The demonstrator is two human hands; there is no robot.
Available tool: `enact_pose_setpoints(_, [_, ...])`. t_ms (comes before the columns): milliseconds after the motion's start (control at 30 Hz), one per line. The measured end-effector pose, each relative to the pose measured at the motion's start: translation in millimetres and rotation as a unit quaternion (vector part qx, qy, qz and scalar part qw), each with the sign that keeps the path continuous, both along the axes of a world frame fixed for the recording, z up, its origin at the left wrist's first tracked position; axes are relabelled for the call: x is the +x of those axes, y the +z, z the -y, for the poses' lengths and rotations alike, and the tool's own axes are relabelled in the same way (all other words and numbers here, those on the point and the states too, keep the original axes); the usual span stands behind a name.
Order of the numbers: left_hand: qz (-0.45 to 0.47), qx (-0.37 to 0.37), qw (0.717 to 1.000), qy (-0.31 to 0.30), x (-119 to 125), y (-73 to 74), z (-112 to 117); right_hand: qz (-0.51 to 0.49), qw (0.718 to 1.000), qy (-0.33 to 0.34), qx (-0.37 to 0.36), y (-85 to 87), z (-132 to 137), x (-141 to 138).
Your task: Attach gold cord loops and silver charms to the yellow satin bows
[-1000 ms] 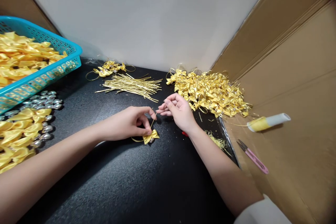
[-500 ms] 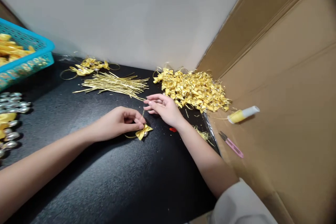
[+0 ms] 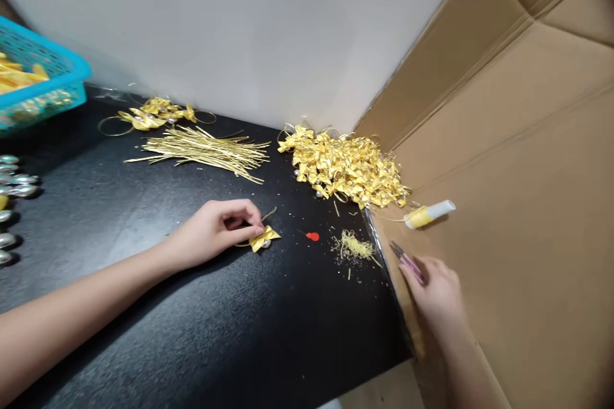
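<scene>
Between the thumb and fingers of my left hand (image 3: 220, 227) is a yellow ribbon bow (image 3: 263, 239) with a small silver bell or bead at its lower edge. A thin gold tie end sticks up beside those fingertips, and a loop of it shows below them. At the right, over the cardboard, my right hand (image 3: 439, 291) is closed on pink-handled thread snips (image 3: 407, 262), their dark blades pointing up and left. The snips' handle is partly hidden by my fingers.
Gold twist ties (image 3: 206, 150) lie behind my left hand. Finished bows (image 3: 350, 169) are heaped by the cardboard wall (image 3: 503, 140). Thread scraps (image 3: 355, 246) and a red piece (image 3: 313, 236) lie mid-right. A thread spool (image 3: 428, 213), teal basket (image 3: 48, 57) and silver beads (image 3: 19, 188) flank the table.
My right hand has left the bow's tie, moved right and down to the cardboard, and closed on the snips. My left hand stays on the bow. The view has shifted slightly right.
</scene>
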State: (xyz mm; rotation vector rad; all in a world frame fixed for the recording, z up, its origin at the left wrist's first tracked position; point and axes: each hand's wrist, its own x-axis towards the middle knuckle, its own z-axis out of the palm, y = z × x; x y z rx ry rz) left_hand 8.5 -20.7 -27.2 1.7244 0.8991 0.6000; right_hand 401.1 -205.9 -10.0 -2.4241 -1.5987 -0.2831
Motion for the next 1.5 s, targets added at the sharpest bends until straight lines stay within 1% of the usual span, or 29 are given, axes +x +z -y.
enact_pose_setpoints(33, [-0.010, 0.008, 1.000, -0.010, 0.0, 1.8, 0.3, 0.019, 1.000, -0.012, 0.002, -7.4, 9.8, 13.0])
enact_pose_setpoints(67, [-0.015, 0.014, 1.000, -0.023, -0.2, 3.5, 0.4, 0.019, 1.000, -0.008, 0.008, -14.0, 16.4, 23.0])
enact_pose_setpoints(167, [-0.021, 0.033, 0.999, -0.034, -0.6, 6.4, 0.7, -0.001, 0.999, 0.026, 0.026, -25.6, 21.9, 36.7])
enact_pose_setpoints(233, [-0.029, 0.046, 0.998, -0.030, -0.6, 6.6, 1.1, -0.014, 0.999, 0.023, 0.025, -25.0, 18.8, 35.8])
enact_pose_setpoints(333, [-0.041, 0.053, 0.997, -0.027, 0.1, 6.1, 1.7, -0.057, 0.997, -0.050, 0.017, -12.1, 9.9, 20.8])
enact_pose_setpoints(367, [-0.043, 0.054, 0.997, -0.027, 0.3, 6.0, 1.8, -0.078, 0.994, -0.069, 0.015, -5.1, 5.6, 11.4])
enact_pose_setpoints(400, [-0.044, 0.055, 0.997, -0.028, 0.6, 6.1, 1.7, -0.099, 0.993, -0.070, 0.013, 3.0, 0.3, -0.6])
enact_pose_setpoints(433, [-0.044, 0.056, 0.997, -0.028, 0.7, 6.1, 1.6, -0.122, 0.991, -0.044, 0.013, 11.7, -6.1, -15.0])
enact_pose_setpoints(500, [-0.045, 0.060, 0.997, -0.029, 0.8, 6.0, 1.3, -0.181, 0.982, 0.058, -0.018, 29.1, -22.5, -50.4])
enact_pose_setpoints(600, [-0.043, 0.067, 0.996, -0.034, 0.4, 5.5, 1.2, -0.235, 0.951, 0.193, -0.054, 46.9, -52.4, -110.1])
enact_pose_setpoints(667, [-0.039, 0.075, 0.996, -0.037, 0.2, 5.5, 1.4, -0.248, 0.928, 0.267, -0.072, 49.5, -70.8, -145.5])
enact_pose_setpoints(700, [-0.036, 0.079, 0.995, -0.038, 0.2, 5.7, 1.6, -0.241, 0.922, 0.294, -0.073, 48.2, -78.4, -159.9])
enact_pose_setpoints(733, [-0.035, 0.082, 0.995, -0.038, 0.3, 6.0, 1.7, -0.227, 0.921, 0.307, -0.077, 45.7, -84.6, -171.7])
enact_pose_setpoints(800, [-0.033, 0.085, 0.995, -0.037, 0.9, 6.8, 1.9, -0.188, 0.928, 0.312, -0.080, 39.1, -93.1, -187.0])
enact_pose_setpoints(900, [-0.030, 0.089, 0.995, -0.040, 1.6, 7.3, 1.7, -0.146, 0.941, 0.295, -0.078, 31.3, -97.7, -193.5])
enact_pose_setpoints(1067, [-0.021, 0.096, 0.994, -0.037, 1.7, 5.2, 1.1, -0.143, 0.948, 0.274, -0.075, 29.0, -96.9, -189.7])
enact_pose_setpoints(1300, [-0.019, 0.102, 0.994, -0.036, 1.7, 4.4, 2.1, -0.182, 0.941, 0.275, -0.072, 23.9, -99.9, -189.4])
enact_pose_setpoints(1500, [-0.023, 0.101, 0.994, -0.035, 1.6, 4.8, 1.3, -0.189, 0.936, 0.292, -0.055, 19.9, -102.3, -190.0])
